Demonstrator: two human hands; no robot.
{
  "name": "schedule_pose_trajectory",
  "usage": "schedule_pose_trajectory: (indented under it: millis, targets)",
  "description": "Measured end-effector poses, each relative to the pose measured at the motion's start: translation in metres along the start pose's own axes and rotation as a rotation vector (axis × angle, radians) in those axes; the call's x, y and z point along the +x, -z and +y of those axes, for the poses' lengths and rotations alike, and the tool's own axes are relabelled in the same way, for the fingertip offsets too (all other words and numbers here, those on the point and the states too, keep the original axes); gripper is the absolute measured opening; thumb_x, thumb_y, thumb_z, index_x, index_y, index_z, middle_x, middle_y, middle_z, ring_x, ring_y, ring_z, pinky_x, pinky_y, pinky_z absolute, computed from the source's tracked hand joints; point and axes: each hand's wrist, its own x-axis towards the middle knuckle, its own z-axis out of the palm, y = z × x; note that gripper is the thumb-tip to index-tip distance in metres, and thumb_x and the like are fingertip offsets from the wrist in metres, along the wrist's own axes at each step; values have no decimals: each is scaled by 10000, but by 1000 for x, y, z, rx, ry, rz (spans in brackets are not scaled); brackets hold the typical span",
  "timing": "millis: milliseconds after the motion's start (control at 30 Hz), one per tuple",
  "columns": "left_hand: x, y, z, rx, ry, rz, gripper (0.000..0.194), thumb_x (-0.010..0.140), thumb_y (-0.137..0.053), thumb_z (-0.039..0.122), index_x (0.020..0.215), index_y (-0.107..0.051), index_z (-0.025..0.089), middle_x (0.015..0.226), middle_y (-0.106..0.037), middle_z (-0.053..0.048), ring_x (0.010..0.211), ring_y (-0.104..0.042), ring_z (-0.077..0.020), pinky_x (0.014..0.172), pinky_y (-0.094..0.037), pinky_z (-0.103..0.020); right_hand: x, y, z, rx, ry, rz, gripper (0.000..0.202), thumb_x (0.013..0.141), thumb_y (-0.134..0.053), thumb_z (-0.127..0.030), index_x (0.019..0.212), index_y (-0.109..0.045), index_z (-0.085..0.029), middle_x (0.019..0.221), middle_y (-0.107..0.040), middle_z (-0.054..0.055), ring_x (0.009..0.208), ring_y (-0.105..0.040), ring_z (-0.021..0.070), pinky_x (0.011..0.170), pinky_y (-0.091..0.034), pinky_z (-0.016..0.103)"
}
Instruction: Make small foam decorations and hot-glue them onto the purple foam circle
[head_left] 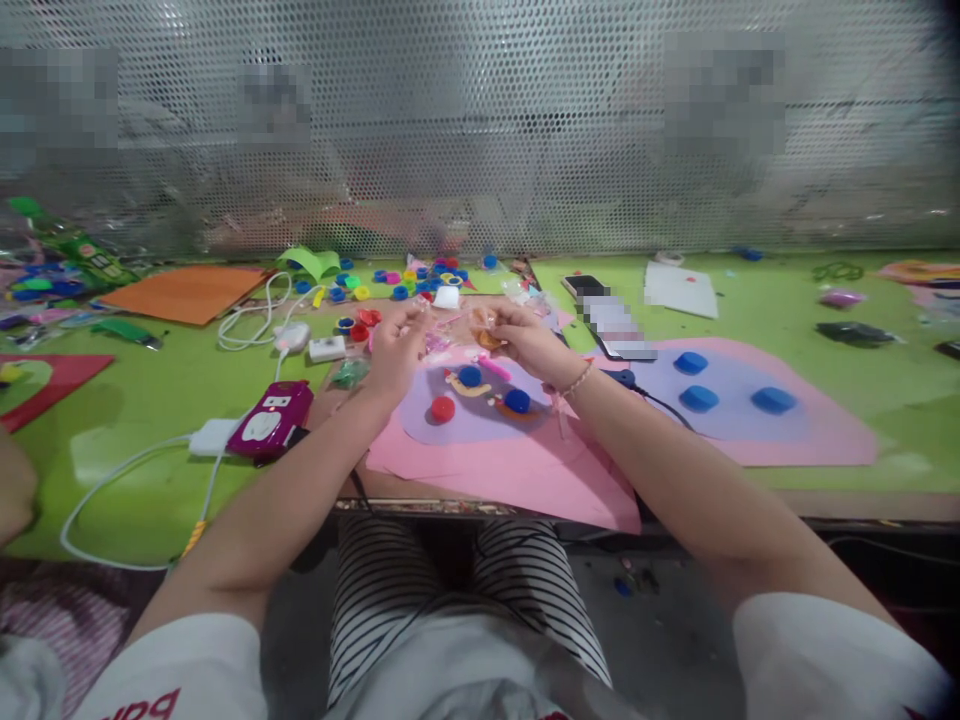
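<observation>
Clear plastic (478, 323) (blurred) in right hand (525, 338).

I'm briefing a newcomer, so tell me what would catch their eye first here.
Probably the left hand and right hand near the picture's centre, with clear plastic between them. Next, likely the magenta power block on the green table at left, and three blue discs on a purple shape at right.

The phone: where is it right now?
In the head view, the phone lies right of centre on the green table, to the right of the right hand, near the far edge of a pink-and-lilac sheet.
</observation>
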Motion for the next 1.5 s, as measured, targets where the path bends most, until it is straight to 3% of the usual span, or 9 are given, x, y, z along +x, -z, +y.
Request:
schedule_pose_trajectory:
  millis: [167,433,600,733,900,1033,1167,1300,1500]
  targets:
    - [-1,-9,11,-465,360,-48,288,813,-610,389,658,-486,181,565,-455,45,397,-304,-40,405,-241,-218,12,26,2,-41,77,229,228,682,-577,-205,907,-538,-206,831,-595,15,718,-599,126,579,-525,250]
    - [-6,-8,18,-745,473,-134,80,636,-529,122,703,-555,156,700,-591,-5,627,-569,-99,664,-503,-256,28,69,8,-98,115,505,279,649,-503,-119,906,-470,-222,955,-584,21,836,-608,136,728,-550,316]
    - [-5,-10,6,-627,423,-220,235,612,-576,-10,775,-566,159,762,-619,0,826,-642,-135,786,-509,-256,29,94,20,-960,188,517,436,693,-476,-118,1129,-488,-110,1070,-558,189,1028,-539,298,885,-469,505]
    - [-3,-7,-3,-515,315,-341,227,743,-718,294,730,-539,155,730,-589,4,746,-638,-105,734,-527,-235,21,100,26,-1426,254,373,465,735,-450,-103,1189,-487,-11,1139,-510,272,1051,-489,367,901,-415,564]
    - [0,-4,-8,-441,277,-424,517,639,-724,589,583,-464,146,626,-563,16,460,-509,-34,471,-457,-174,16,92,24,-1524,224,398,362,770,-471,-150,1075,-550,29,1081,-516,294,1059,-461,380,917,-374,567]
    - [0,-6,-8,-470,276,-424,472,691,-719,530,573,-466,149,564,-531,27,400,-385,-5,393,-349,-153,13,75,12,-1503,375,425,406,797,-480,-157,1178,-510,-21,1148,-512,257,1149,-428,362,978,-333,552]
    - [-1,-7,-7,-451,282,-369,341,690,-762,375,620,-514,152,523,-465,54,465,-421,-28,453,-378,-153,4,41,-4,-1282,558,359,356,850,-464,-194,1194,-493,-107,1184,-511,207,1166,-454,308,993,-375,504]
    - [-4,-8,-5,-401,314,-283,196,650,-751,196,758,-589,170,714,-603,28,645,-562,-67,636,-488,-204,-9,3,-9,-1021,566,196,289,917,-430,-304,1177,-485,-193,1124,-556,138,1077,-532,254,921,-471,461]
    - [-4,-7,-3,-407,228,-358,259,631,-660,119,878,-700,184,1011,-659,-35,939,-613,-161,908,-463,-331,-18,-21,1,-993,616,15,417,884,-548,-352,1247,-459,-167,1187,-531,170,1116,-533,274,943,-481,481]
